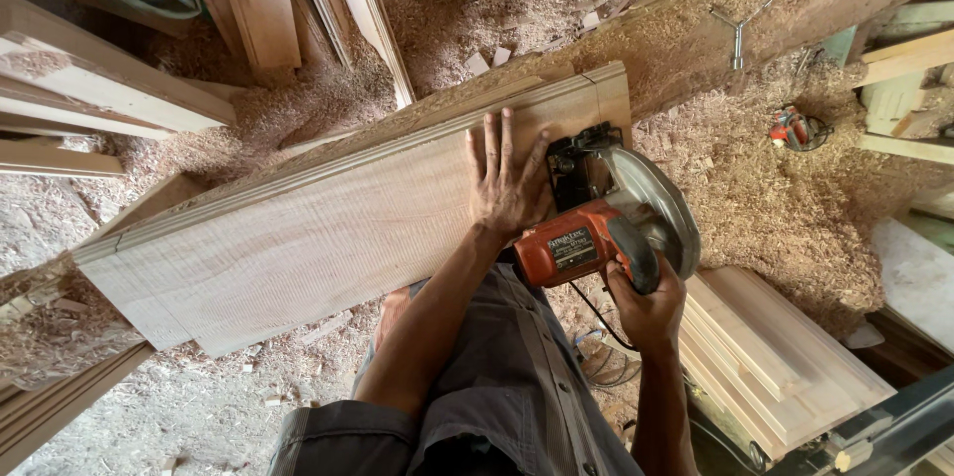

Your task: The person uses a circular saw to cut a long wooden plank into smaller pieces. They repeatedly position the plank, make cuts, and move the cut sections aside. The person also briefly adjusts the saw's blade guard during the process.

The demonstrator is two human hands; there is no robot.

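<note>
The wide pale wooden plank (338, 228) is pinned flat by the spread, open left hand (507, 183), steadying it, while the orange-and-black circular saw (606, 218) is gripped by the right hand (646, 302) at its handle.

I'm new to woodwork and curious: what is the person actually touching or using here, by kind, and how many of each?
Hands: 2, left hand flat on the board, right hand gripping the saw handle
Orange circular saw: 1
Wide wooden board being worked on: 1
Total: 4
</note>
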